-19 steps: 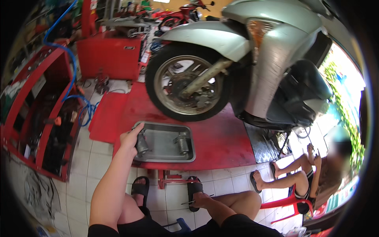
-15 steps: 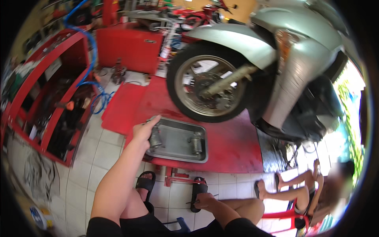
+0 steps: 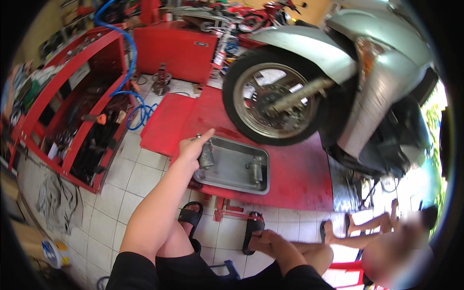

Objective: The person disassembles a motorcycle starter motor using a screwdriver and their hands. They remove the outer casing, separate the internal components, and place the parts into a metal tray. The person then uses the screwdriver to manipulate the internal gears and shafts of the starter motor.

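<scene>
My left hand is closed around a grimy metal cylindrical part, held at the left end of a grey metal tray. A second metal cylinder stands in the tray's right side. The tray rests on a red lift platform, just below the front tyre of a silver scooter. My right hand is low beside my right leg, closed on a thin tool that shows only faintly.
A red open-framed cabinet with tools stands left, near a blue hose. A red box is behind. Grey cloth and a bucket lie on the left floor. A co-worker sits lower right on a red chair.
The view has turned left, so the scooter, tray and platform appear further right. My left hand still grips the cylinder at the tray; my right hand stays low by my leg.
</scene>
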Tool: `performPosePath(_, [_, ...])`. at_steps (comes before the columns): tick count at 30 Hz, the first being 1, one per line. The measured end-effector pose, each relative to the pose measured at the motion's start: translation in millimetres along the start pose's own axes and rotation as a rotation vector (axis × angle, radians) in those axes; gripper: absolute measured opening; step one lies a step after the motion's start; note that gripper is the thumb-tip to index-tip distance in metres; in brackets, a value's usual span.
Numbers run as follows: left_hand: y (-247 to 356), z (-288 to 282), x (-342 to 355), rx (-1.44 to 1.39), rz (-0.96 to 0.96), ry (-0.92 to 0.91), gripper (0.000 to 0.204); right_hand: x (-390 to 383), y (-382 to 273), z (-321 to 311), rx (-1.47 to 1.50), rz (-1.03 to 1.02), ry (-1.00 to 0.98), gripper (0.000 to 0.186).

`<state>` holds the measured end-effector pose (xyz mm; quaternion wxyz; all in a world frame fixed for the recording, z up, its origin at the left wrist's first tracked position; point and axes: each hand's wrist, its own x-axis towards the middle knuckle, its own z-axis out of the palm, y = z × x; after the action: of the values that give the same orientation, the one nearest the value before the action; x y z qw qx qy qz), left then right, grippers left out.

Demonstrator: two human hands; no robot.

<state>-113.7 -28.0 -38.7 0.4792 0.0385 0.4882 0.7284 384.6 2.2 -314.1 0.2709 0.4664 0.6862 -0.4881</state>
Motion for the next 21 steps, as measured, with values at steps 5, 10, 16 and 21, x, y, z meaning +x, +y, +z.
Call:
performPosePath(5, [-3.8,12.4,-1.0,0.012,-0.017,-0.025,0.034,-42.7,-74.9,-43.8,-0.831,-0.094,-0.070,0.047])
performPosePath(10, [-14.5,20.4,-4.8,0.094,0.006,-0.018,0.034,-127.9,-191.1,-92.4,-0.424,-0.568,0.386,0.056])
performPosePath(16, [-32.3,31.5,-16.4,0.287,0.229,-0.052,0.037,-137.3,-309.2,-100.4,0.245,-0.730,0.705,0.043])
performPosePath(21, [-51.0,47.6,-24.2,0.472,0.354,-0.028,0.036,-117.2,-348.8,-98.8,0.491,-0.742,0.753,0.036])
